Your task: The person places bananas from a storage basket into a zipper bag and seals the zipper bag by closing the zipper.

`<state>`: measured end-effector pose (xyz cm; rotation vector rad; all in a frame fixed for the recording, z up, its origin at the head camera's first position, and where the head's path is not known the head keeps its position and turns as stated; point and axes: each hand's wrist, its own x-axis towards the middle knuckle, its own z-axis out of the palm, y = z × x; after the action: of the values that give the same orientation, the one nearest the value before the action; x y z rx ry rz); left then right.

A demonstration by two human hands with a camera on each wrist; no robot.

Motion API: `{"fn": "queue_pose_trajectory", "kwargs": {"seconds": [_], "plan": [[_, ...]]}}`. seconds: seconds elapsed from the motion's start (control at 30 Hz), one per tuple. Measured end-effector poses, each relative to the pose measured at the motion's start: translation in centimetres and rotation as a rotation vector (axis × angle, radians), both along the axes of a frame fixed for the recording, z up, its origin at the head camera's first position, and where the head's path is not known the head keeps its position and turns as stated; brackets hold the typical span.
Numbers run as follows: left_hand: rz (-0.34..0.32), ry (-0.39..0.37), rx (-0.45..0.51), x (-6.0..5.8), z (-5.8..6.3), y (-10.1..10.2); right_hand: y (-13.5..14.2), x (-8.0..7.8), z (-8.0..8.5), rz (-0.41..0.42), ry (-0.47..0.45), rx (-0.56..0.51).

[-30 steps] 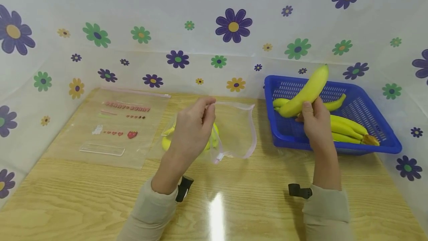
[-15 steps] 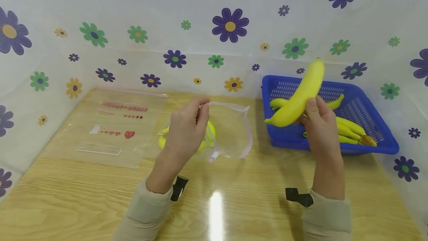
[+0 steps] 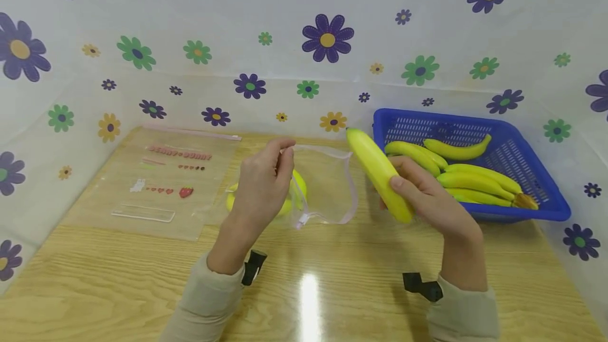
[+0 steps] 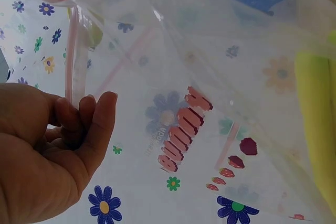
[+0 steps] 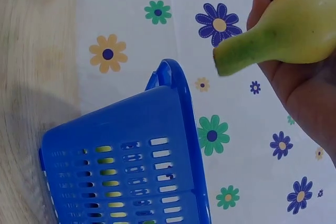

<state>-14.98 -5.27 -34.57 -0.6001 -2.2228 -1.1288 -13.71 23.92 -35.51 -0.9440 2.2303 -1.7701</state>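
Note:
My right hand (image 3: 432, 199) grips a single yellow banana (image 3: 380, 173), held in the air at the left side of the blue basket. In the right wrist view the banana's greenish stem end (image 5: 244, 51) points away from the palm. My left hand (image 3: 263, 181) pinches the pink-edged rim of a clear zip bag (image 3: 330, 186), whose mouth gapes toward the right. Yellow bananas (image 3: 297, 191) lie inside this bag, partly hidden behind the left hand. Printed pink letters (image 4: 186, 129) show on the bag in the left wrist view.
The blue basket (image 3: 553, 194) at the right holds several bananas (image 3: 480, 181), some joined in a bunch. A second clear zip bag (image 3: 95, 194) with a strawberry print lies flat at the left. Flower-patterned cloth (image 3: 214, 15) stands behind the wooden table (image 3: 351, 289).
My right hand has brought the banana left from above the basket and turned it, so it now slants the other way. My left hand keeps its pinch on the bag's rim.

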Motion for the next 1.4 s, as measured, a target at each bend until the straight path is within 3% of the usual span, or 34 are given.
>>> {"fn": "queue_pose_trajectory", "kwargs": {"seconds": [0.13, 0.3, 0.47, 0.67, 1.4], "plan": [[0.002, -0.002, 0.003, 0.0, 0.0, 0.0, -0.3, 0.1, -0.1, 0.045, -0.004, 0.134], [0.006, -0.002, 0.005, 0.0, 0.0, -0.1, -0.9, 0.1, -0.4, 0.005, -0.049, 0.295], [0.012, 0.001, 0.004, 0.0, 0.1, -0.3, -1.2, 0.1, -0.8, 0.032, -0.070, 0.394], [0.005, 0.000, 0.011, 0.0, 0.0, -0.4, -1.0, 0.2, -1.1, 0.077, -0.014, 0.439], [-0.008, 0.024, 0.002, -0.1, 0.0, -0.4, -2.0, 0.0, -1.2, -0.209, 0.010, 0.674]]}}
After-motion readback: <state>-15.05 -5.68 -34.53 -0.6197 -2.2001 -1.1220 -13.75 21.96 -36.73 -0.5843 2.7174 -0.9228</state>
